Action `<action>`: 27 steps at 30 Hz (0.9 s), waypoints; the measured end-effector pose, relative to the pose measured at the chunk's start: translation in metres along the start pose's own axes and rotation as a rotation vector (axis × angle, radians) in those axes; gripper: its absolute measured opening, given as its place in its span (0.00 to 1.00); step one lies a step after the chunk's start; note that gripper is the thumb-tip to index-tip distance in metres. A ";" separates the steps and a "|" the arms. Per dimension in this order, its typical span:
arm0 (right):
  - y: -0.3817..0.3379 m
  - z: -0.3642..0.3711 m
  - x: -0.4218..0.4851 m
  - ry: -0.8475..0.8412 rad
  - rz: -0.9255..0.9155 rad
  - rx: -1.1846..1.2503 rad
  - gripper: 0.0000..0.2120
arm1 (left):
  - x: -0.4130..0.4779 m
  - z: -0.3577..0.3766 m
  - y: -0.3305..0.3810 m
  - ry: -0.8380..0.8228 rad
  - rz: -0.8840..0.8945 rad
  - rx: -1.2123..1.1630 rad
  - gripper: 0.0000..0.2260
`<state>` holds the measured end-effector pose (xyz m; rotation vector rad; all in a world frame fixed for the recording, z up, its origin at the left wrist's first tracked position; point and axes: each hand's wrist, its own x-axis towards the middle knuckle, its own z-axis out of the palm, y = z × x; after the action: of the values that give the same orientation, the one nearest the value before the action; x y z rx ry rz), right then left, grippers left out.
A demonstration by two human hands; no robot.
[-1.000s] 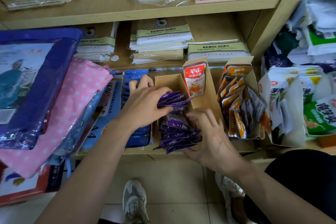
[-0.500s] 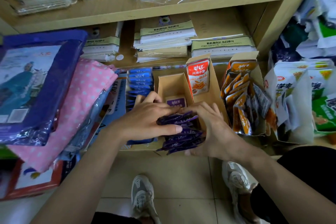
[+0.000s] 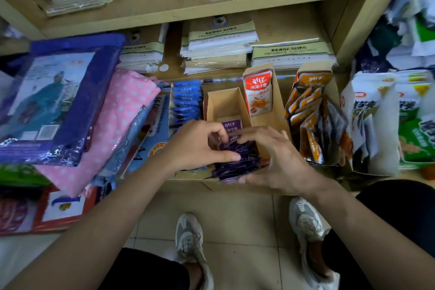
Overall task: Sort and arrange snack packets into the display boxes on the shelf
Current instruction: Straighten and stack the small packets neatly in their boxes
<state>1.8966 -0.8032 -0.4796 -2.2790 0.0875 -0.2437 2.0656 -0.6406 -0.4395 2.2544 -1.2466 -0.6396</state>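
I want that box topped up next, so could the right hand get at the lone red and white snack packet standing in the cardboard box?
Probably yes. The right hand is shut on the purple snack packets, but the red and white snack packet stands uncovered just beyond it.

Forearms bare, no sleeves seen. Black shorts [image 3: 150, 271] worn. Grey-white mesh sneakers [image 3: 191, 246] worn, scuffed, laced. No rings or watch seen.

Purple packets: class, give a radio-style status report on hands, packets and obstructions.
Both hands, left and right, clamped on purple packets. Stack at front of cardboard box, back half empty. Nothing blocking.
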 end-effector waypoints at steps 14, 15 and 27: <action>0.006 -0.005 0.009 -0.089 -0.032 -0.011 0.43 | 0.079 -0.035 0.012 -0.277 0.209 0.676 0.18; 0.007 -0.006 0.009 -0.100 -0.036 -0.027 0.43 | 0.086 -0.033 0.012 -0.346 0.197 0.732 0.18; 0.016 -0.006 0.007 -0.175 -0.014 -0.032 0.33 | 0.117 -0.042 -0.001 -0.783 -0.037 0.310 0.30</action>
<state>1.9021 -0.8191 -0.4870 -2.3230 -0.0161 -0.0494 2.1477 -0.7332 -0.4268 2.3458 -1.7503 -1.5334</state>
